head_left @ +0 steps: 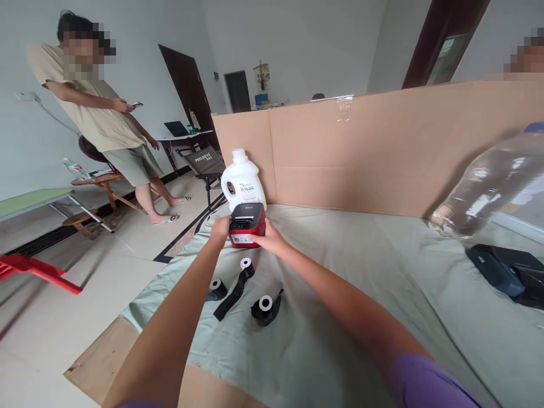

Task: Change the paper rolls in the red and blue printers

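Observation:
A small red and black label printer (247, 225) stands on the pale green cloth (340, 294), just in front of a white jug (242, 180). My left hand (220, 229) grips the printer's left side and my right hand (271, 238) grips its right side, both arms stretched far out. Nearer to me lie three black ribbon rolls with white cores: one at the left (217, 288), one with a long loose black strip (238, 283), one at the right (266, 309).
A cardboard wall (382, 153) runs behind the cloth. A clear plastic bottle (493, 187) leans in at the right above a black device (501, 269). At the left a person (102, 119) stands holding a phone, near a stool, a folding chair (206, 164) and a red chair (38, 269).

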Demonstrator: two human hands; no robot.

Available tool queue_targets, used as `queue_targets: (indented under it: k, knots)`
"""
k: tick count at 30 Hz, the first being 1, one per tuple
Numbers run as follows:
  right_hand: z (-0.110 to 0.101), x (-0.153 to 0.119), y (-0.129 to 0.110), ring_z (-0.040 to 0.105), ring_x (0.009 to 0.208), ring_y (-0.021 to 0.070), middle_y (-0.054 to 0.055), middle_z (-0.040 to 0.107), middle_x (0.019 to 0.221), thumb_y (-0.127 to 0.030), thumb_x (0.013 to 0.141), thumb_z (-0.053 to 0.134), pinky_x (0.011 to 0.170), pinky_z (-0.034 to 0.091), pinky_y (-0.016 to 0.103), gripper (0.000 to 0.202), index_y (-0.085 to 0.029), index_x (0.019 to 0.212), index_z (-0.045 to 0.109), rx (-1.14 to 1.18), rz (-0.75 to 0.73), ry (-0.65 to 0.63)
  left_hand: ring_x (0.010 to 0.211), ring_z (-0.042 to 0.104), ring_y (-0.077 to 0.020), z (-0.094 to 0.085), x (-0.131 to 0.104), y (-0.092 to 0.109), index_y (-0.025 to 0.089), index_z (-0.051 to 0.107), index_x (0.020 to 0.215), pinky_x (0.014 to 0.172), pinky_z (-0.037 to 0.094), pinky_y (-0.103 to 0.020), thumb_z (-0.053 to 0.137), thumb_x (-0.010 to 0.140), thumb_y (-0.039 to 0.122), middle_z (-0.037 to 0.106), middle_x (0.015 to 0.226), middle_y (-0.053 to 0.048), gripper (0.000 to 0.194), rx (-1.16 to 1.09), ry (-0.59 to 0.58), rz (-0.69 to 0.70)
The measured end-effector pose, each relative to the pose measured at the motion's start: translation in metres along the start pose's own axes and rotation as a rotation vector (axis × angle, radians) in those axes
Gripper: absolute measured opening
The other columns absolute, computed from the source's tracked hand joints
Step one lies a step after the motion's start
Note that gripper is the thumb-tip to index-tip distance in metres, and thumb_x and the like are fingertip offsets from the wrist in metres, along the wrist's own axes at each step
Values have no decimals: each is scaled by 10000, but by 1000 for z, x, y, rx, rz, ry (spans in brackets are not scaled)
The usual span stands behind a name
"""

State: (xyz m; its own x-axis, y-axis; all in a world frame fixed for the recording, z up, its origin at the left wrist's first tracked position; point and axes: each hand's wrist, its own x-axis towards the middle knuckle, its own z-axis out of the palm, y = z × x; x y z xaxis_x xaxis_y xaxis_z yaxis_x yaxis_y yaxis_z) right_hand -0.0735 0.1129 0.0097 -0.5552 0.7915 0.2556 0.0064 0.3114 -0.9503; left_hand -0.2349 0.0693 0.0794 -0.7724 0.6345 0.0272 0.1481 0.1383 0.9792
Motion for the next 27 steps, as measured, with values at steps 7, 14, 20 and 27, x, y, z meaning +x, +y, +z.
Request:
queue_targets:
  k: [7, 14, 20, 27]
  knots:
    - [-141, -199, -13, 623, 1161, 337, 80, 678, 1243, -550, 742, 778, 958, 498, 535, 491, -327, 1156, 637, -197, 141, 333, 1261, 617, -251, 14, -170, 13, 245, 685, 1035, 1129, 441, -406, 459, 946, 297, 713, 1257, -46, 248, -164, -326, 688]
    - [-320, -374, -22, 422, 1366, 466, 260, 550, 1349, -642, 724, 648, 1138, 318, 621, 781, -155, 1323, 524, -1001, 623, 1052, 1536, 321, -259, 82, -310, -52, 275, 515, 1479, 1284, 172, -526, 469, 1001, 383, 439, 1604, -63, 492, 504, -1414, 1071]
    - [-403, -374, -35, 351, 1431, 504, 290, 419, 1512, -705, 716, 670, 1137, 322, 643, 977, -151, 1471, 391, -966, 874, 1118, 1592, 128, -267, 86, -318, -67, 283, 271, 1614, 1287, 62, -552, 311, 1042, 545, 187, 1706, -55, 630, 694, -1459, 1208]
    - [-457, -318, -33, 534, 1284, 493, 355, 541, 1356, -551, 599, 840, 957, 492, 581, 1003, -67, 1388, 455, -931, 1005, 797, 1595, 106, -268, 81, -323, -68, 281, 231, 1625, 1290, 58, -528, 271, 1038, 585, 171, 1711, -34, 663, 721, -1462, 1235]
